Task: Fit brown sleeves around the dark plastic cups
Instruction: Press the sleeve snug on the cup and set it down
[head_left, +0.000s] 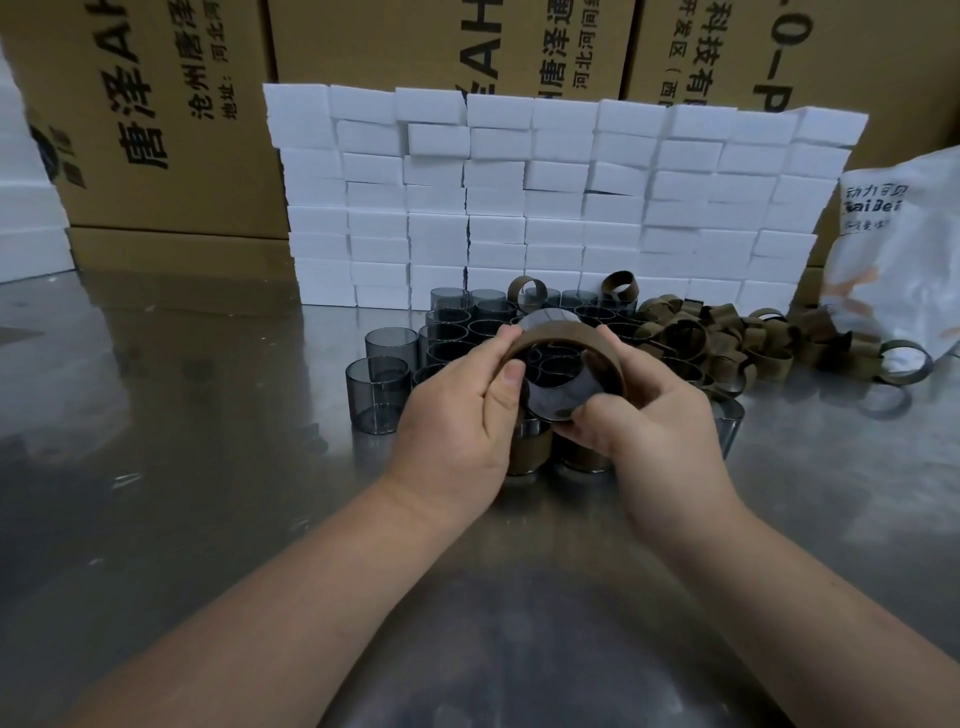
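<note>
1. Done so far, as I judge it: at least two sleeved dark cups (530, 453) stand on the shiny steel desk (208, 426) just under the hands. They are partly hidden, so I cannot tell if there are more.
2. Left to do: a cluster of bare smoky-grey plastic cups (384, 387) stands upright behind and to the left of the hands. A heap of loose brown sleeves (727, 338) lies to the right of it, touching its edge. With so many bare cups, the job looks to be in its early part.
3. In hand: one dark translucent plastic cup (558, 387) is held above the desk, tipped so that one round end faces the camera. A brown ring-shaped sleeve (569, 339) sits around it — whether it is fully seated I cannot tell.
4. The left hand (457, 415) comes in from the left. Its thumb lies on the near edge of the sleeve and its fingers (501, 338) curl round the far side, gripping it.
5. The right hand (644, 410) mirrors it. Its thumb presses on the lower rim of the cup and its fingers (608, 340) wrap the right side of the sleeve — closed on the work, not spread.
6. Both forearms reach forward, converging at the cup.
7. Behind stand a wall of white foam blocks (545, 197), printed cardboard boxes (156, 104) and a white plastic bag (898, 249).
</note>
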